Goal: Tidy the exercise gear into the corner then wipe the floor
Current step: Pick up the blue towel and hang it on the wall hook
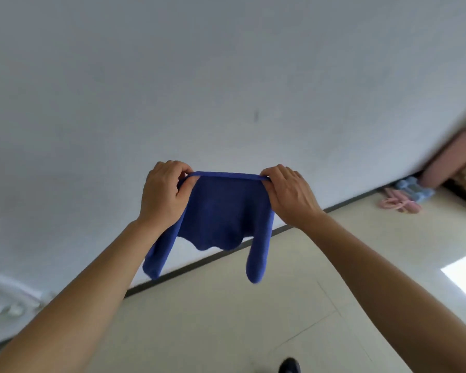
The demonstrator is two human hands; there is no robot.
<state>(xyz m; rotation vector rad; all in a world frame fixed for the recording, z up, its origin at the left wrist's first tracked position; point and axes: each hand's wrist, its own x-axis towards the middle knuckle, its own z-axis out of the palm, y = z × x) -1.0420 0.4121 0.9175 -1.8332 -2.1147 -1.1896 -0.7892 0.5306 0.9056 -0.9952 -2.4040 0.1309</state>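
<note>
A: Where's everything relative to you?

B: Largest first: wall [226,76] ahead, floor [253,319] below and to the right. Gear, a blue dumbbell [414,189] and a pink piece [400,205], sits by the wall at far right, well apart from me.

A: And the cloth?

B: Blue cloth [223,214] is up in the air in front of me, clear of the floor. Top edge is stretched level between both hands, so its long axis runs left to right. The rest hangs down, two ends drooping lowest.

A: Grip?

B: Left hand [166,193] pinched closed on the left top corner, right hand [288,193] on the right. Equal reach. My guess: fold next, then lower it to wipe.
</note>
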